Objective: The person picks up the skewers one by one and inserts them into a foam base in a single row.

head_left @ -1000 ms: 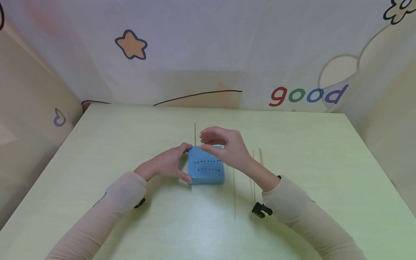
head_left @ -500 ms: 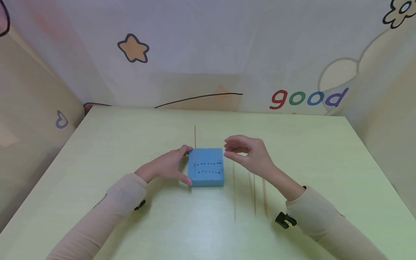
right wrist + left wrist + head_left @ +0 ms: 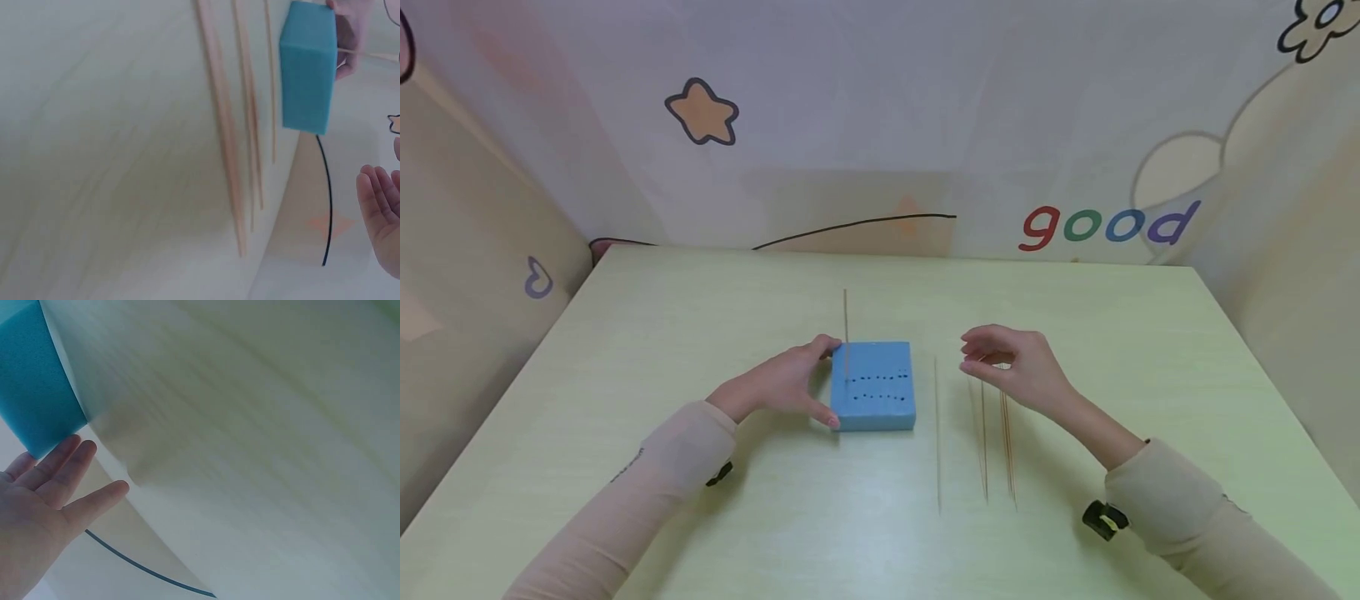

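Observation:
A blue foam block (image 3: 880, 408) with two rows of dark dots on top lies on the table. One thin wooden stick (image 3: 846, 317) stands upright in its left part. My left hand (image 3: 786, 379) holds the block at its left side, thumb at the near corner and fingers at the far corner; the left wrist view shows those fingers (image 3: 75, 465) against the foam (image 3: 40, 375). To the right, my right hand (image 3: 1026, 367) hovers over loose sticks (image 3: 1008, 450), thumb and fingers bent slightly apart, with nothing seen between them. In the right wrist view it is above the sticks (image 3: 225, 137).
A lone stick (image 3: 937, 442) lies just right of the block, with another pair (image 3: 985, 450) beyond it. Behind the pale table (image 3: 737, 533) hangs a printed cloth (image 3: 850, 125), and cloth sides close in left and right.
My right hand has moved from above the block to the right, over the loose sticks. The left hand, block and upright stick have stayed in place.

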`<control>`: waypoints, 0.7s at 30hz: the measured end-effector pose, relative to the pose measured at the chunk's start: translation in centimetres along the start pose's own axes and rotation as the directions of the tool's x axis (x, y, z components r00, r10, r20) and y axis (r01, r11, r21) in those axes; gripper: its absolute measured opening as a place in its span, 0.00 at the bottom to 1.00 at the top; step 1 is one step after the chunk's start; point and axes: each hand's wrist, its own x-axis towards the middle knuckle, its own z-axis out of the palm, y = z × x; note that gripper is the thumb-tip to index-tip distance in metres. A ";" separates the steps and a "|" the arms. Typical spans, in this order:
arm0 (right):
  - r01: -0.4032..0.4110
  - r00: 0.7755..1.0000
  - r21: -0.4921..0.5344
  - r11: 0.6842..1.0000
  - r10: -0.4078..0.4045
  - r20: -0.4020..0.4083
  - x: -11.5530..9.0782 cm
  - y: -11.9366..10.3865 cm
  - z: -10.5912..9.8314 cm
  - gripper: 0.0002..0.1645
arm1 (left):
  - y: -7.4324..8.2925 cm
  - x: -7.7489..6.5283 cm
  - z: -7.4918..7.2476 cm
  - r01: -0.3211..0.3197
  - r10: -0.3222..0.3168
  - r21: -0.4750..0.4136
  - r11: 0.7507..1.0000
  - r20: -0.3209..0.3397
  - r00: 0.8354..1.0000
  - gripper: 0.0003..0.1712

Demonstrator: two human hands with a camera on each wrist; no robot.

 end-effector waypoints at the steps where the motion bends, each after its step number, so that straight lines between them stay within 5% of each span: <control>1: -0.003 1.000 -0.007 1.000 0.003 0.004 -0.1 0.3 -0.1 0.17 | 0.0 0.0 0.0 0.000 0.000 -0.003 1.000 0.000 1.000 0.64; 13: -0.072 0.991 -0.089 0.993 0.081 0.105 -0.9 4.5 -2.3 0.21 | -0.4 -0.3 0.1 -0.010 0.010 -0.017 1.000 0.001 1.000 0.63; 21: -0.108 0.967 -0.211 0.972 0.152 0.206 -1.0 7.0 -3.2 0.34 | -0.3 0.0 -0.1 -0.003 0.003 -0.021 1.000 0.003 1.000 0.62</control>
